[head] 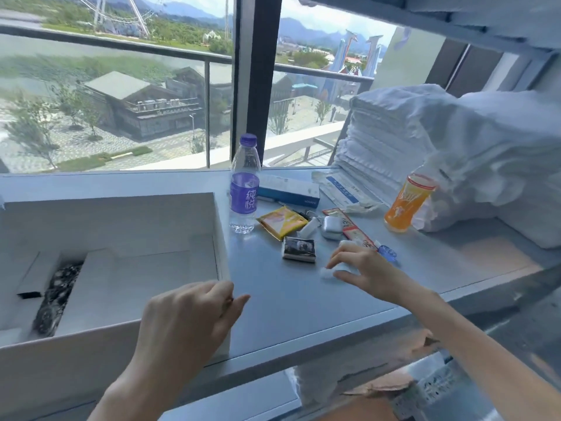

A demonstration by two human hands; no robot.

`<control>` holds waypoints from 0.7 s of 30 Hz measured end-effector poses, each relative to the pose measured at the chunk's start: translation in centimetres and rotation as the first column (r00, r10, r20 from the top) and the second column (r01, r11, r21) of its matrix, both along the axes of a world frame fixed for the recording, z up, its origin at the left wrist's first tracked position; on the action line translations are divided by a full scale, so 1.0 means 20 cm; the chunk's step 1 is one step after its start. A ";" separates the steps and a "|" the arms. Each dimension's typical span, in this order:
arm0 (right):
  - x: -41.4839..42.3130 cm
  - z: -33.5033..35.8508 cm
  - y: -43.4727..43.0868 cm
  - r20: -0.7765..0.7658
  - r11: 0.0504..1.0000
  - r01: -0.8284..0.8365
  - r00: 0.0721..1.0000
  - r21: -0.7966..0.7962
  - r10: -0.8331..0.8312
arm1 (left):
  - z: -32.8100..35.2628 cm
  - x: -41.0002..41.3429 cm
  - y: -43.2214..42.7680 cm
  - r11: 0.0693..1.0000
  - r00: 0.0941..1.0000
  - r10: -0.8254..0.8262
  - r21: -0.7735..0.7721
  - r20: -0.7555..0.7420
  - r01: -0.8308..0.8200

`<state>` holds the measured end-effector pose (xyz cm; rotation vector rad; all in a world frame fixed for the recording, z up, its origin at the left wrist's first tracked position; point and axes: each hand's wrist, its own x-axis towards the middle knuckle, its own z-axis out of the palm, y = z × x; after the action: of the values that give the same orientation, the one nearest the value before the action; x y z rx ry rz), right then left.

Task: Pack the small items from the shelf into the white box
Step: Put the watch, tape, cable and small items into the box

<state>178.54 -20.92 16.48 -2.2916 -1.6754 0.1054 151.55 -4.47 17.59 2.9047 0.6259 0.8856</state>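
Our right hand (358,268) is spread low over a small white wad (328,272) on the shelf (303,299), fingertips just touching it, not yet pinching. Our left hand (188,323) rests loosely curled, holding nothing, at the near right corner of the box (109,214). The wad lies right of the box, so the right hand must carry it left.

My shelf (273,299) is pale grey-blue, the box (218,226) white. The bottle (244,189) has a purple cap and label; the cup (406,205) is orange, the packet (282,221) yellow, the towels (394,141) white.
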 end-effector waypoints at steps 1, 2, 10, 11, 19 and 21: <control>0.05 -0.03 -0.01 -0.004 1.000 0.005 1.000 -0.023 -0.005 | -0.01 0.01 -0.01 0.999 0.999 0.036 0.005 0.019 -0.036; 0.10 -0.05 -0.02 -0.008 0.999 0.014 1.000 -0.049 -0.014 | -0.02 0.02 -0.02 0.998 0.997 0.065 0.009 0.032 -0.066; 0.30 -0.22 0.09 0.020 0.964 0.055 0.998 -0.259 -0.051 | -0.08 0.07 -0.05 0.964 0.960 0.217 0.116 0.176 -0.240; 0.31 -0.23 0.11 0.029 0.965 0.043 0.999 -0.257 -0.037 | -0.08 0.07 -0.05 0.962 0.959 0.219 0.127 0.178 -0.244; 0.36 -0.18 0.25 -0.002 0.997 -0.055 0.999 -0.054 0.055 | -0.08 0.06 -0.04 0.964 0.971 0.195 0.154 0.141 -0.216; 0.35 -0.11 0.29 -0.021 0.996 -0.092 0.996 -0.008 0.092 | -0.07 0.04 -0.04 0.972 0.983 0.144 0.169 0.114 -0.162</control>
<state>185.54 -15.12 14.26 -2.2122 -1.7733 0.1556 152.31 -5.17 16.12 2.9740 0.8119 1.1554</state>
